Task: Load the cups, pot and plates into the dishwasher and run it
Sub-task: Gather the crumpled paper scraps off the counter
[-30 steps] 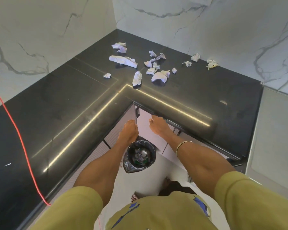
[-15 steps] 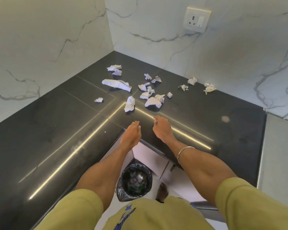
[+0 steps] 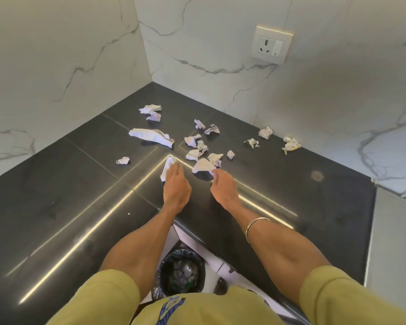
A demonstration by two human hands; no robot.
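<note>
Two hands are out over the glossy black stone corner table (image 3: 56,207). The left hand (image 3: 175,186) lies palm down with straight fingers resting on a long white crumpled paper scrap (image 3: 166,167); the right hand (image 3: 223,190) pinches the near edge of a larger white crumpled paper piece (image 3: 203,165) between its fingertips. More white paper scraps (image 3: 151,136) lie scattered toward the corner, below white marble-patterned walls (image 3: 63,55) carrying a white wall socket (image 3: 270,46). A thin metal bangle (image 3: 256,225) circles the right wrist. Down below the table edge stands a round bin with a black liner (image 3: 182,273), holding rubbish. No cups, pot, plates or dishwasher are in view.
</note>
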